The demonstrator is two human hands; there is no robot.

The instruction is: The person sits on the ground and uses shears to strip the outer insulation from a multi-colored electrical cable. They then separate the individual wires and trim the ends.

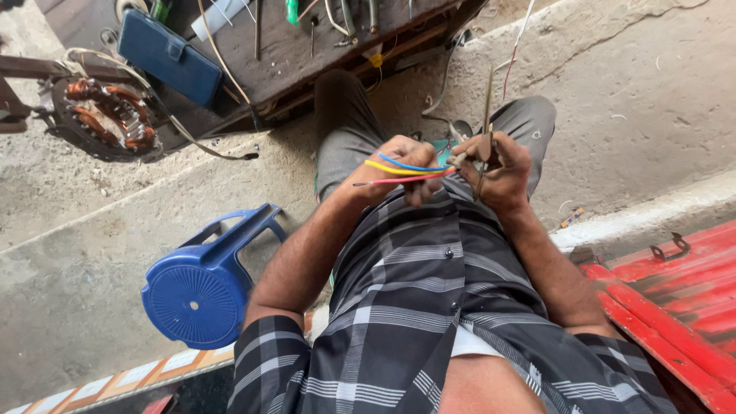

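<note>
Your left hand (400,167) is curled closed around three thin insulated wires (410,170), blue, yellow and red, which fan out toward 9 o'clock from a pinch point in front of your lap. Your right hand (498,170) is clenched tight on a slim metal tool (487,100), its shaft pointing to 12 o'clock, meeting the wire ends. A ribbed blue plastic stool (203,287) lies tipped at 8 o'clock on rough concrete.

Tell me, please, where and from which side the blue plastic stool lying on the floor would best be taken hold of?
The blue stool lies tipped on its side on the concrete floor, round seat facing the camera, legs pointing away towards the workbench. Probably best grip the upper leg, coming from above: it lies free, offering a bar to close on, while the seat is broad and flat.
</note>
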